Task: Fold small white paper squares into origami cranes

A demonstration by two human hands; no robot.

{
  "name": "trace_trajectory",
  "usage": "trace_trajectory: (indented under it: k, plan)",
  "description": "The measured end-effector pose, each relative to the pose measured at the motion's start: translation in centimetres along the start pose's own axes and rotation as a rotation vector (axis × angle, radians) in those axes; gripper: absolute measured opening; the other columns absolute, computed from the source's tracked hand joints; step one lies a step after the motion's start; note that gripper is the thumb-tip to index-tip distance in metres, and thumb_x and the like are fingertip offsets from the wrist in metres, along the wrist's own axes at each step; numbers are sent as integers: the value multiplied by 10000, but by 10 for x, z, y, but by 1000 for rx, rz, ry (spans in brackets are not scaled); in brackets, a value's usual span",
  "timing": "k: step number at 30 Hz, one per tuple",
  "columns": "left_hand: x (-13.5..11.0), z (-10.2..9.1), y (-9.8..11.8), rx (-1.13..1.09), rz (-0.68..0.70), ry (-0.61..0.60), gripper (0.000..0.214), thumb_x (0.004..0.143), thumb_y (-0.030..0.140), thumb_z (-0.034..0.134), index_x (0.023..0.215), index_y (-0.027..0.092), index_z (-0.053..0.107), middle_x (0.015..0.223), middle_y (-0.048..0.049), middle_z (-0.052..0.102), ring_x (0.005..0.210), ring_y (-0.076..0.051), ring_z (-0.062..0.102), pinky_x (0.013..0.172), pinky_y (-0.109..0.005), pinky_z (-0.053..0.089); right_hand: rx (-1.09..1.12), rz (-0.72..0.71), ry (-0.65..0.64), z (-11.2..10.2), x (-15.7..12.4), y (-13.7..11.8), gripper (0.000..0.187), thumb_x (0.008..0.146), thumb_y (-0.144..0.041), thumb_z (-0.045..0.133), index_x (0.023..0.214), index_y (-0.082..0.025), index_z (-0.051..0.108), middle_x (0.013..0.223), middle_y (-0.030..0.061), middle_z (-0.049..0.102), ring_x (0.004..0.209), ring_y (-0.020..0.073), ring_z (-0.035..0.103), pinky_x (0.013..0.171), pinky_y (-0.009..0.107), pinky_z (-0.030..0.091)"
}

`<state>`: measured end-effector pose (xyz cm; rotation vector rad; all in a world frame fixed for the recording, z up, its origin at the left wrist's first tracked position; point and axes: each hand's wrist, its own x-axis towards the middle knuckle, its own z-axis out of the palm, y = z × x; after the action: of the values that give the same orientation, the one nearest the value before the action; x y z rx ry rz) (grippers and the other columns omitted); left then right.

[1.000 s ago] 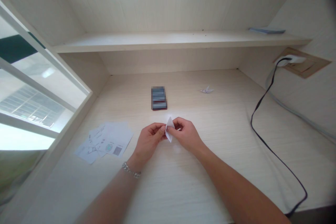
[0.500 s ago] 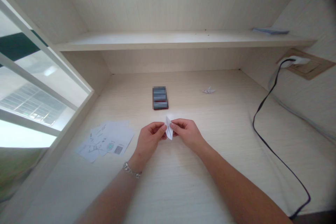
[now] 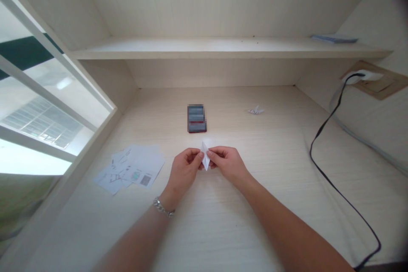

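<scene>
A small white folded paper (image 3: 205,157), diamond-shaped with a point at top and bottom, is pinched between both hands over the desk. My left hand (image 3: 185,168) grips its left edge with thumb and fingers, and a chain bracelet circles that wrist. On the right edge, my right hand (image 3: 228,162) holds it the same way, thumb on top. Just beyond the hands lies a dark phone-like rectangle (image 3: 196,118) with a blurred screen. A little folded paper crane (image 3: 256,110) rests farther back to the right.
Several printed sheets (image 3: 140,165) overlap on the desk at the left. A black cable (image 3: 330,182) runs down the right side from a wall socket (image 3: 379,80). Across the back stretches a shelf (image 3: 204,46) with papers (image 3: 334,39) on it. A railing (image 3: 60,97) borders the left.
The view has shifted slightly, so the desk items sit a little farther right. Both hands keep their pinch on the folded paper, which looks slightly narrower.
</scene>
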<state>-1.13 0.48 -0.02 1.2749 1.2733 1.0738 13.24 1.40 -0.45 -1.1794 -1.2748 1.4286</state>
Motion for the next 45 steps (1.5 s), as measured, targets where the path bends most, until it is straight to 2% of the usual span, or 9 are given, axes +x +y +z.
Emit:
trace_trajectory:
  k: [8, 17, 20, 24, 26, 34, 38, 45]
  plan:
    - [1, -2, 2, -74, -80, -12, 245, 688, 346, 649, 782, 120, 658, 567, -6, 622, 513, -108, 545, 505, -209, 421, 11, 16, -5, 0, 0, 0, 249, 727, -362, 608, 806, -148, 709, 605, 20, 628, 528, 111, 550, 535, 242, 480]
    - [2, -3, -8, -189, -132, -56, 278, 668, 367, 672, 805, 126, 664, 656, -30, 647, 552, -110, 546, 536, -219, 425, -22, 10, -18, 0, 0, 2, 245, 741, -357, 590, 810, -149, 701, 597, 13, 615, 514, 109, 541, 526, 239, 471]
    - [2, -5, -7, -190, -126, -67, 264, 670, 369, 672, 783, 131, 663, 640, -14, 626, 538, -96, 521, 524, -210, 408, -122, -12, -31, -2, -1, -3, 237, 751, -350, 577, 798, -152, 697, 589, 14, 615, 523, 120, 546, 518, 241, 455]
    - [0, -4, -3, -169, -127, -98, 262, 667, 379, 669, 741, 128, 662, 576, 4, 587, 510, -87, 491, 498, -203, 378, -283, -120, 66, -5, -2, -9, 182, 713, -309, 621, 788, -164, 702, 765, 50, 681, 688, 161, 600, 629, 269, 468]
    - [-1, -4, -1, -159, -135, -113, 263, 660, 379, 673, 727, 125, 661, 573, 3, 586, 510, -88, 490, 499, -205, 373, -272, -135, 84, -6, -2, -10, 175, 698, -295, 637, 787, -158, 700, 795, 59, 690, 733, 174, 612, 674, 282, 472]
    - [-3, -3, 1, -145, -149, -155, 240, 665, 363, 661, 710, 127, 661, 564, 0, 579, 500, -91, 482, 494, -210, 362, -169, -89, 80, -5, -2, -10, 240, 663, -344, 672, 806, -152, 695, 775, 65, 695, 709, 182, 617, 658, 301, 479]
    - [-4, -2, 4, -94, -173, -159, 230, 651, 350, 670, 700, 125, 663, 547, -7, 586, 489, -100, 493, 481, -214, 364, -201, -102, 79, -5, -2, -11, 209, 682, -354, 650, 740, -157, 691, 721, 52, 683, 654, 167, 596, 605, 284, 455]
    - [-4, -1, 5, -66, -141, -178, 203, 667, 322, 662, 689, 121, 651, 557, -7, 586, 497, -92, 489, 497, -212, 370, -87, -59, 71, -5, -3, -13, 177, 671, -322, 659, 697, -149, 684, 656, 26, 649, 606, 135, 549, 580, 258, 419]
